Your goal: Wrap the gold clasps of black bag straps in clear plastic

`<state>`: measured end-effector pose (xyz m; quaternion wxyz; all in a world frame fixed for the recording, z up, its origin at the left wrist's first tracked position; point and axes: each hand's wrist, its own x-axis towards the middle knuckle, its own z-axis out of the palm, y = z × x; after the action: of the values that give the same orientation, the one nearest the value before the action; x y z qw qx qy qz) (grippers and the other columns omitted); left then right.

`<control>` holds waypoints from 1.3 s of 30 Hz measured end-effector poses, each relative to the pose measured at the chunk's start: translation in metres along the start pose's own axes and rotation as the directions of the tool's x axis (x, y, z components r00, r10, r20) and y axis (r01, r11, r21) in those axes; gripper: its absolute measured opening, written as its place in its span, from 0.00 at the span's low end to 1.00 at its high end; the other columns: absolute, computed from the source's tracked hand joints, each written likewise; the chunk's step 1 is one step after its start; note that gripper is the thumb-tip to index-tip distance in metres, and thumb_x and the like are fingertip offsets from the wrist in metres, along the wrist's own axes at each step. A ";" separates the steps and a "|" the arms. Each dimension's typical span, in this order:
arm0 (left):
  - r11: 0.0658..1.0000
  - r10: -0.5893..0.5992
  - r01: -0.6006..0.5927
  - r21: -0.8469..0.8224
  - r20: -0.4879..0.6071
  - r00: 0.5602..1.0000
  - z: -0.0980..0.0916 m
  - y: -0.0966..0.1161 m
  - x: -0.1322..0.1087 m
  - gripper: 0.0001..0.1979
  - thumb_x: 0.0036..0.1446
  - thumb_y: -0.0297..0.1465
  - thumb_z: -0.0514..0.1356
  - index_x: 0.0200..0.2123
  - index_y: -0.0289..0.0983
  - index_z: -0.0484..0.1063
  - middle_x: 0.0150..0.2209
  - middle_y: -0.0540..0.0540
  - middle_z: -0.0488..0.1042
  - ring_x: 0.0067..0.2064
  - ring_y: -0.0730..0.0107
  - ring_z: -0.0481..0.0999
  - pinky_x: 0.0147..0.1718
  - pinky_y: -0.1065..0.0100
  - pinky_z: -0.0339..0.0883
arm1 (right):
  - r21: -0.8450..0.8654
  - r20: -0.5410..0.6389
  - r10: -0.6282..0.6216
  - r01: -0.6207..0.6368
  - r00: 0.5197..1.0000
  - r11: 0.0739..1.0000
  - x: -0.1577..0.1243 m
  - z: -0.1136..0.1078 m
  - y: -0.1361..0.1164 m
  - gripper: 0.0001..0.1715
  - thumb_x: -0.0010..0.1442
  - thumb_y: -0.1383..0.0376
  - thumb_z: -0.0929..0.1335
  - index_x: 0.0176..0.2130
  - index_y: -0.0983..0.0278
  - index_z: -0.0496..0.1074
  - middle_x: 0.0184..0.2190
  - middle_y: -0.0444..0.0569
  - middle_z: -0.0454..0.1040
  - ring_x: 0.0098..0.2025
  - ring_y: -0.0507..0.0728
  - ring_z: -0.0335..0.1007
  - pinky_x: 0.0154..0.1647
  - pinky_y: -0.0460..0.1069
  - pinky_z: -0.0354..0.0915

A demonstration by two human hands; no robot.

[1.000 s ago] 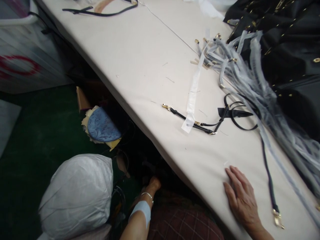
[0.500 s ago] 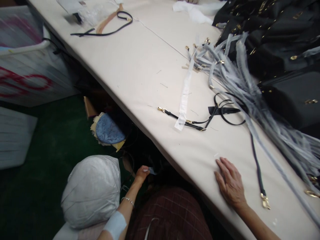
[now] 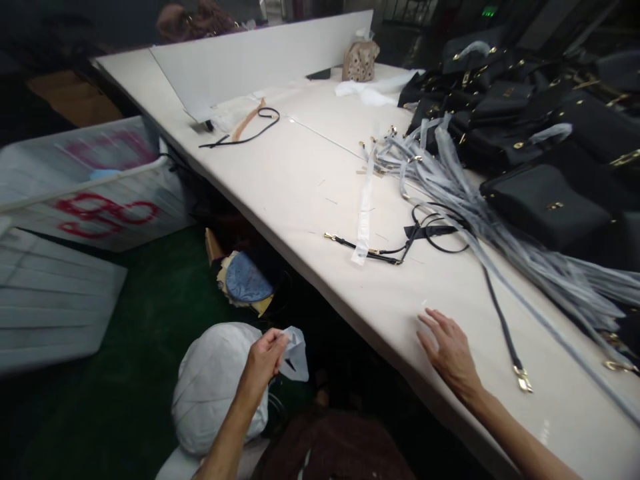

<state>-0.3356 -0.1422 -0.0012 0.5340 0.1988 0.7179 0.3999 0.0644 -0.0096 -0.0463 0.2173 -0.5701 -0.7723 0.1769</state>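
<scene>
My left hand (image 3: 264, 362) is raised below the table edge, its fingers pinched on a small pale plastic wrapper (image 3: 295, 352). It hovers over a white stuffed bag (image 3: 213, 387) on the floor. My right hand (image 3: 449, 347) rests flat on the white table (image 3: 280, 180) near its front edge, fingers spread and holding nothing. A black strap with a gold clasp (image 3: 505, 333) lies just right of that hand. Farther in lies a thin black strap with gold hardware (image 3: 380, 252), crossed by a strip of clear film (image 3: 364, 213).
A bundle of film-wrapped straps (image 3: 480, 213) fans across the right side. Black handbags (image 3: 540, 200) are piled at the back right. A white board (image 3: 260, 63) stands at the far end. White bins (image 3: 85, 193) stand on the green floor at left; a blue cushion (image 3: 247, 283) sits under the table.
My left hand rose from under the table, bringing up the pale wrapper. The view lifted to show the table's far end. My right hand stayed flat on the table.
</scene>
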 end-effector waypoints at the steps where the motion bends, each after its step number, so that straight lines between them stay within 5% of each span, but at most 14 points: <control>1: 0.999 0.035 -0.035 0.009 0.018 0.999 0.007 0.011 -0.006 0.21 0.53 0.51 0.62 0.35 0.38 0.72 0.14 0.59 0.59 0.16 0.79 0.56 0.17 0.75 0.47 | 0.156 0.080 0.096 -0.107 0.992 0.982 -0.006 -0.002 -0.027 0.29 0.62 0.44 0.64 0.48 0.62 0.76 0.54 0.59 0.74 0.58 0.71 0.66 0.63 0.68 0.55; 2: 0.997 0.069 -0.070 0.018 0.041 0.997 0.014 0.023 -0.014 0.22 0.54 0.52 0.61 0.38 0.38 0.74 0.14 0.59 0.59 0.16 0.78 0.55 0.17 0.75 0.47 | 0.315 0.277 0.180 -0.266 0.944 0.911 -0.013 -0.004 -0.058 0.29 0.60 0.42 0.65 0.46 0.60 0.77 0.51 0.57 0.77 0.56 0.70 0.69 0.61 0.66 0.58; 3: 0.993 0.108 -0.111 0.034 0.070 0.992 0.021 0.035 -0.022 0.23 0.54 0.52 0.61 0.40 0.37 0.75 0.13 0.59 0.58 0.16 0.77 0.56 0.16 0.74 0.48 | 0.414 0.536 0.208 -0.469 0.818 0.780 -0.022 -0.004 -0.090 0.31 0.60 0.40 0.65 0.45 0.60 0.78 0.47 0.56 0.78 0.53 0.69 0.71 0.59 0.65 0.61; 4: 0.986 0.151 -0.158 0.060 0.110 0.982 0.028 0.046 -0.032 0.24 0.55 0.52 0.60 0.42 0.37 0.75 0.13 0.59 0.59 0.16 0.76 0.56 0.16 0.73 0.49 | 0.452 0.750 0.151 -0.665 0.644 0.595 -0.030 -0.004 -0.121 0.36 0.59 0.37 0.64 0.45 0.63 0.78 0.44 0.57 0.79 0.50 0.69 0.73 0.56 0.64 0.64; 5: 0.971 0.200 -0.218 0.101 0.165 0.966 0.034 0.057 -0.043 0.24 0.57 0.51 0.59 0.43 0.37 0.76 0.13 0.58 0.60 0.16 0.75 0.57 0.16 0.73 0.51 | 0.441 0.867 0.064 -0.821 0.494 0.362 -0.036 -0.003 -0.151 0.42 0.57 0.33 0.63 0.44 0.65 0.79 0.43 0.59 0.80 0.50 0.69 0.74 0.54 0.63 0.66; 6: 0.948 0.245 -0.283 0.145 0.234 0.941 0.040 0.066 -0.054 0.24 0.58 0.50 0.58 0.44 0.37 0.78 0.14 0.56 0.62 0.16 0.75 0.59 0.17 0.72 0.53 | 0.447 0.895 -0.062 -0.884 0.442 0.137 -0.040 -0.001 -0.177 0.44 0.57 0.33 0.62 0.47 0.66 0.78 0.46 0.59 0.79 0.52 0.67 0.73 0.55 0.61 0.65; 9: 0.870 0.298 -0.433 0.236 0.449 0.843 0.050 0.079 -0.084 0.21 0.62 0.48 0.56 0.44 0.39 0.80 0.17 0.52 0.68 0.18 0.72 0.66 0.21 0.71 0.61 | 0.451 0.818 -0.193 -0.813 0.542 -0.370 -0.032 0.003 -0.224 0.40 0.55 0.36 0.68 0.45 0.68 0.79 0.45 0.57 0.80 0.50 0.60 0.75 0.55 0.54 0.65; 12: 0.830 0.287 -0.486 0.273 0.538 0.793 0.050 0.071 -0.099 0.21 0.64 0.46 0.54 0.45 0.40 0.79 0.17 0.52 0.69 0.20 0.70 0.70 0.24 0.71 0.63 | 0.494 0.785 -0.044 -0.667 0.618 -0.558 -0.002 -0.004 -0.227 0.25 0.53 0.49 0.77 0.42 0.65 0.79 0.39 0.51 0.83 0.43 0.56 0.77 0.53 0.51 0.67; 15: 0.828 0.249 -0.459 0.323 0.521 0.816 0.041 0.054 -0.099 0.21 0.65 0.46 0.51 0.44 0.39 0.78 0.17 0.53 0.69 0.18 0.73 0.66 0.20 0.73 0.59 | 0.641 0.713 0.146 -0.553 0.685 -0.532 0.025 -0.024 -0.207 0.16 0.51 0.58 0.79 0.36 0.65 0.80 0.33 0.48 0.83 0.39 0.56 0.78 0.52 0.53 0.69; 18: 0.841 0.202 -0.388 0.376 0.448 0.871 0.028 0.042 -0.094 0.22 0.65 0.47 0.49 0.41 0.38 0.75 0.17 0.53 0.70 0.16 0.74 0.63 0.17 0.73 0.55 | 0.786 0.595 0.286 -0.469 0.751 -0.404 0.035 -0.045 -0.184 0.13 0.51 0.58 0.79 0.34 0.63 0.80 0.33 0.47 0.83 0.40 0.58 0.78 0.52 0.54 0.71; 24: 0.828 0.237 -0.351 0.438 0.295 0.926 0.022 0.042 -0.070 0.19 0.62 0.46 0.52 0.35 0.38 0.74 0.26 0.51 0.74 0.19 0.73 0.67 0.22 0.71 0.62 | 0.825 0.565 0.407 -0.505 0.718 -0.253 0.021 -0.058 -0.143 0.17 0.51 0.57 0.78 0.37 0.66 0.81 0.33 0.52 0.82 0.38 0.58 0.77 0.42 0.50 0.72; 28: 0.751 0.351 -0.456 0.477 0.296 0.888 0.042 0.055 -0.049 0.17 0.62 0.44 0.53 0.35 0.39 0.75 0.33 0.49 0.75 0.23 0.72 0.71 0.26 0.69 0.66 | 0.815 0.568 0.455 -0.545 0.686 -0.195 0.016 -0.061 -0.120 0.21 0.49 0.55 0.79 0.37 0.68 0.81 0.32 0.54 0.82 0.37 0.58 0.76 0.39 0.49 0.72; 32: 0.637 0.543 -0.597 0.488 0.265 0.797 0.060 0.068 -0.039 0.14 0.62 0.40 0.55 0.35 0.40 0.77 0.38 0.45 0.78 0.40 0.62 0.78 0.42 0.64 0.70 | 0.808 0.571 0.453 -0.566 0.685 -0.163 0.014 -0.069 -0.101 0.21 0.48 0.54 0.79 0.36 0.67 0.81 0.32 0.53 0.81 0.36 0.57 0.75 0.40 0.50 0.72; 39: 0.533 0.665 -0.598 0.599 0.140 0.733 0.070 0.055 -0.043 0.14 0.61 0.41 0.56 0.35 0.41 0.78 0.44 0.42 0.80 0.51 0.53 0.75 0.55 0.50 0.66 | 0.780 0.613 0.408 -0.600 0.677 -0.178 0.008 -0.065 -0.075 0.19 0.48 0.54 0.78 0.34 0.66 0.81 0.30 0.50 0.80 0.33 0.56 0.74 0.36 0.50 0.70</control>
<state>-0.2636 -0.1144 0.0608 0.2206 0.5836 0.7120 0.3223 0.0371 -0.0215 0.0481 0.3870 -0.5126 -0.1662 0.7482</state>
